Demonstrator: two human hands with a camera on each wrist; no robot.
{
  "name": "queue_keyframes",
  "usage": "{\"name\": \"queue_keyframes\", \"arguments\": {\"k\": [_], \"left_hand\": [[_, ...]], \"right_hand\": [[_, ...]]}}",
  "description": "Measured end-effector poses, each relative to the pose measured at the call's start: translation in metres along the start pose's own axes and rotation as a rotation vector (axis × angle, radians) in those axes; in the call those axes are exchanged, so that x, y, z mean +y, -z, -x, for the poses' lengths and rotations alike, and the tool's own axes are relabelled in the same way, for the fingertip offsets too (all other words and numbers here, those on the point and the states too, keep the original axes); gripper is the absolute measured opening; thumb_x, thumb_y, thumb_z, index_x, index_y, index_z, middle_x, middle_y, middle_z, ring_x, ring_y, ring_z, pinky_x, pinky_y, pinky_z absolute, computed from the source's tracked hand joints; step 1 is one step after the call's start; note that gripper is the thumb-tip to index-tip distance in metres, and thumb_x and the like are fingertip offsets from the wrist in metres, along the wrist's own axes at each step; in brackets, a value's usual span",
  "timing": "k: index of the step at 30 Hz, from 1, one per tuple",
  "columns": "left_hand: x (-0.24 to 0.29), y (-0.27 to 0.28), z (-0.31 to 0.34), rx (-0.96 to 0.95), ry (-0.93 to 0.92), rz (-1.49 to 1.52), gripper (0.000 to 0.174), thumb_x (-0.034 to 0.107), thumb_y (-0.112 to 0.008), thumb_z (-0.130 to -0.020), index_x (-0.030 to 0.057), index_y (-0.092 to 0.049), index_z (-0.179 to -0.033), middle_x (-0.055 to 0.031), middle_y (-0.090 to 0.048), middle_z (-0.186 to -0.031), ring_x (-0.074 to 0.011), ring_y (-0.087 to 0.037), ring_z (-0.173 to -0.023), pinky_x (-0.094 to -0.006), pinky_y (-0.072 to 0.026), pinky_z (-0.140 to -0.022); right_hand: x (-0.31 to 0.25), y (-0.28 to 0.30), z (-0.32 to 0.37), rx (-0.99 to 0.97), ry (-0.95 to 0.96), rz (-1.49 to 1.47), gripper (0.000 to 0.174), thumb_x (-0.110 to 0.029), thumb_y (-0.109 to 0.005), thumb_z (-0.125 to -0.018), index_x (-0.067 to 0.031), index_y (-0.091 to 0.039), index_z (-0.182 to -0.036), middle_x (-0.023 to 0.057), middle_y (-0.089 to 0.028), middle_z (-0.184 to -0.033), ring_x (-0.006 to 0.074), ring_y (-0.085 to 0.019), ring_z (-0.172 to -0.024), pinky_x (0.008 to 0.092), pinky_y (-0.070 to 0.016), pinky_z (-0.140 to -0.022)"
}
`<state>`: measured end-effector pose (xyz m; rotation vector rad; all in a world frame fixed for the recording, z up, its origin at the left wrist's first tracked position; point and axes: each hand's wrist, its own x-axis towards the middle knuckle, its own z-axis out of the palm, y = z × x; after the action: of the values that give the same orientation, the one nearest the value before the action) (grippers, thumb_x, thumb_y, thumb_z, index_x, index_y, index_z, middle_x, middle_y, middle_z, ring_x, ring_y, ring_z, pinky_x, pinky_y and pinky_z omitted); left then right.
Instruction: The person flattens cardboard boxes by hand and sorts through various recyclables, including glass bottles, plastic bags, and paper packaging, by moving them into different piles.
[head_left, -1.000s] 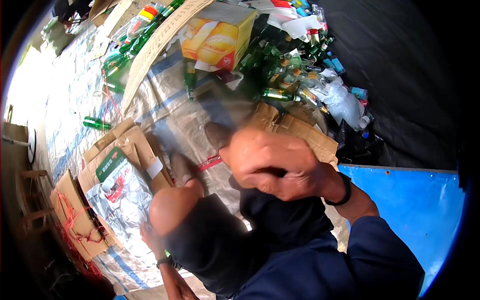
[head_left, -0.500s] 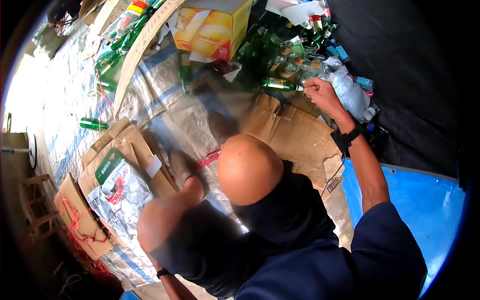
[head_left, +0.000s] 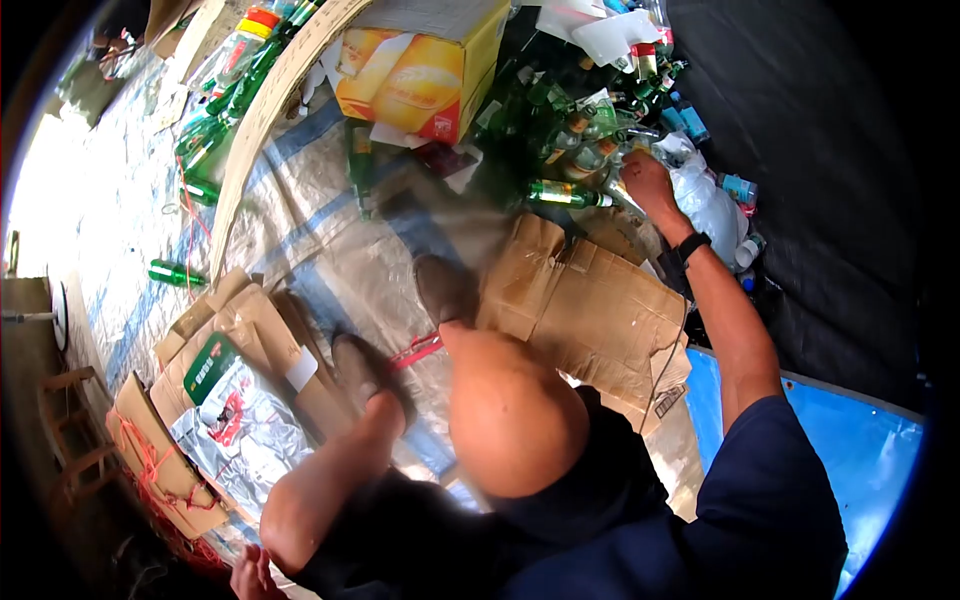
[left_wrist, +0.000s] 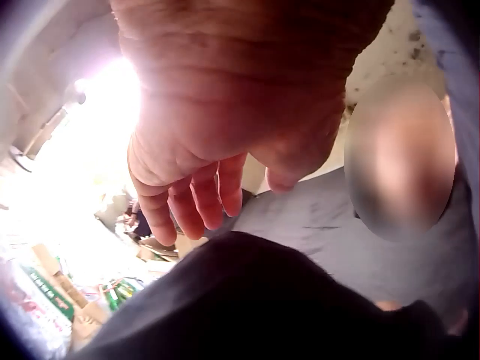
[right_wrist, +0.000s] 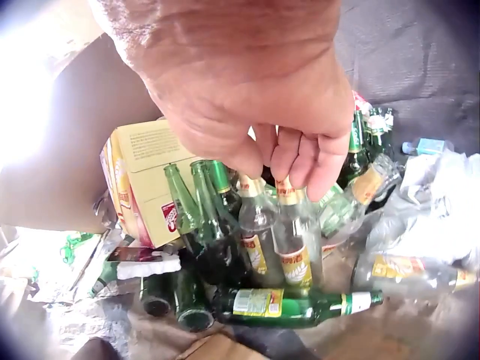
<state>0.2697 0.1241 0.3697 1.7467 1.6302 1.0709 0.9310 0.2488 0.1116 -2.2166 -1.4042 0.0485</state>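
Note:
My right hand reaches out over the bottles, its fingers loosely bent and no bottle visible between them. In the right wrist view its fingertips overlap the necks of two upright clear bottles with yellow labels. A green bottle lies on its side in front of them, and another clear bottle lies to its right. In the head view the right hand is just right of the lying green bottle. My left hand hangs beside the left knee, fingers relaxed, holding nothing.
A yellow beer carton stands behind the bottle heap, with a white plastic bag at its right. Flattened cardboard lies near my feet. More cardboard and a silvery plastic bag are at left. A blue panel is at right.
My right hand has swung from in front of the knees out to the bottle heap, passing the green bottle's neck and moving slightly right. My left hand has left the silvery bag and drawn back.

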Motion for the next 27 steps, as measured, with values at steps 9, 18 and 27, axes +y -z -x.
{"name": "queue_keyframes", "arguments": {"k": [9,18,27], "left_hand": [[0.012,-0.041,-0.04,-0.241,-0.179,-0.417,0.042,0.029,-0.068,-0.092,-0.0069,-0.067,-0.113,-0.0234,-0.067,-0.113,-0.0384,-0.062,-0.11,-0.0482,-0.0474,-0.099],[0.005,-0.042,-0.056,-0.248,-0.121,-0.493,0.039,0.028,-0.069,-0.091,-0.0055,-0.068,-0.11,-0.0219,-0.068,-0.111,-0.0376,-0.063,-0.108,-0.048,-0.0478,-0.098],[0.003,-0.047,-0.065,-0.251,-0.072,-0.544,0.036,0.027,-0.07,-0.089,-0.004,-0.069,-0.107,-0.0204,-0.069,-0.108,-0.0367,-0.063,-0.105,-0.0478,-0.0482,-0.097]], "right_hand": [[0.043,-0.007,-0.12,-0.085,0.206,0.232,0.046,-0.009,-0.063,-0.08,-0.0091,-0.059,-0.126,0.02,-0.058,-0.124,0.0405,-0.06,-0.112,0.0463,-0.0504,-0.093],[0.035,-0.039,-0.181,-0.334,0.145,0.465,0.064,0.007,-0.058,-0.075,-0.0065,-0.047,-0.136,0.0215,-0.054,-0.128,0.0404,-0.056,-0.12,0.0453,-0.0506,-0.099],[0.06,-0.059,-0.202,-0.439,0.171,0.54,0.056,0.009,-0.058,-0.074,-0.0044,-0.052,-0.128,0.0253,-0.057,-0.127,0.042,-0.06,-0.116,0.0477,-0.0514,-0.095]]}}
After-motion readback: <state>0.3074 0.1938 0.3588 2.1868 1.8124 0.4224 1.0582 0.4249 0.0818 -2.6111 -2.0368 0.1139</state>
